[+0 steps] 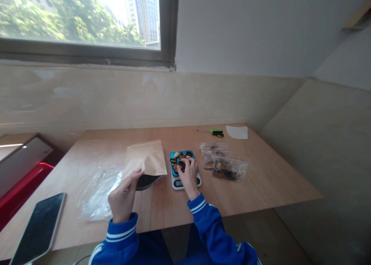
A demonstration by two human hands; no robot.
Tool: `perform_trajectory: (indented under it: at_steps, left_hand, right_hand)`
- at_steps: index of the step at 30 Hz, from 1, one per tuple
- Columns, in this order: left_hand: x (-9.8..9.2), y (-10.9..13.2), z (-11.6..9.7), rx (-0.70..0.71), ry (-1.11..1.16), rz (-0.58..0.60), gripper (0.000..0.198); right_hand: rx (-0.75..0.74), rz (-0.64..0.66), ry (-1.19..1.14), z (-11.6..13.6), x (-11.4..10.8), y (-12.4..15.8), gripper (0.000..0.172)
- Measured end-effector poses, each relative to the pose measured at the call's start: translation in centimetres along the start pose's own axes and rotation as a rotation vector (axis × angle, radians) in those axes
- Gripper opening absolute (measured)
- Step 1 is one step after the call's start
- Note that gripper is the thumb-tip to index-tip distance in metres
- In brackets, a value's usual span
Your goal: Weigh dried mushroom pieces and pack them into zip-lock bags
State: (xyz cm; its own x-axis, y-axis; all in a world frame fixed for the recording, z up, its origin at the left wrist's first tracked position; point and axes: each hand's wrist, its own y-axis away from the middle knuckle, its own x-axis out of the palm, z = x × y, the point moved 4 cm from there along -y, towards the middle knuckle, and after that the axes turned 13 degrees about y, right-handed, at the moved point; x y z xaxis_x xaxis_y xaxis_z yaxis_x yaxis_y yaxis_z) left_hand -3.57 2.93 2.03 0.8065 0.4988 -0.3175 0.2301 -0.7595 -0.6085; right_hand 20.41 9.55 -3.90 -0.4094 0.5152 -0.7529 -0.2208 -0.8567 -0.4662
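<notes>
My left hand (123,197) pinches the near edge of a brown paper bag (147,155), whose dark mouth faces me. To the right of the bag stands a small white kitchen scale (187,182) with a blue top. Brown and dark dried pieces, which look like dried mushrooms (178,166), lie on that blue top. Over them is my right hand (189,176), thumb and fingers curved around some of the pieces. Its fingertips touch the pieces, and part of the scale's display is covered by the hand.
Clear zip bags (227,166) with similar dried pieces lie right of the scale. Behind them are screwdrivers (216,133) and a white paper sheet (237,132). Crumpled clear plastic bags (100,193) lie left of the paper bag, and a tablet (40,226) sits at the table's left edge.
</notes>
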Motion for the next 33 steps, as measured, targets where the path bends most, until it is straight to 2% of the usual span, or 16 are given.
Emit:
perform_trajectory:
  at_steps: [5, 10, 14, 19, 24, 29, 33]
  left_hand:
    - [-0.1, 0.0, 0.0, -0.013, -0.007, 0.012, 0.018]
    - [0.0, 0.1, 0.2, -0.019, 0.0, 0.026, 0.018]
    - [0.0, 0.2, 0.5, -0.008, 0.009, 0.029, 0.018]
    - [0.0, 0.1, 0.4, -0.028, 0.017, 0.034, 0.019]
    - [0.0, 0.0, 0.4, -0.032, 0.025, 0.031, 0.018]
    - [0.0, 0.1, 0.6, -0.05, 0.026, 0.039, 0.019]
    - [0.3, 0.1, 0.9, -0.073, 0.008, 0.066, 0.02]
  right_hand:
    - [-0.02, 0.017, -0.029, -2.4, -0.3, -2.6, 0.019]
    - [-0.153, 0.191, -0.04, -5.2, -0.2, -7.0, 0.032]
    - [-0.267, 0.345, -0.06, -6.2, 0.5, -8.9, 0.029]
    - [-0.304, 0.393, -0.084, -7.0, 0.9, -8.9, 0.019]
    - [-0.259, 0.331, -0.109, -7.6, 0.7, -9.0, 0.017]
    - [-0.216, 0.215, -0.155, -7.2, -1.8, -8.0, 0.023]
    - [-0.141, 0.167, -0.195, -7.4, -4.5, -4.8, 0.027]
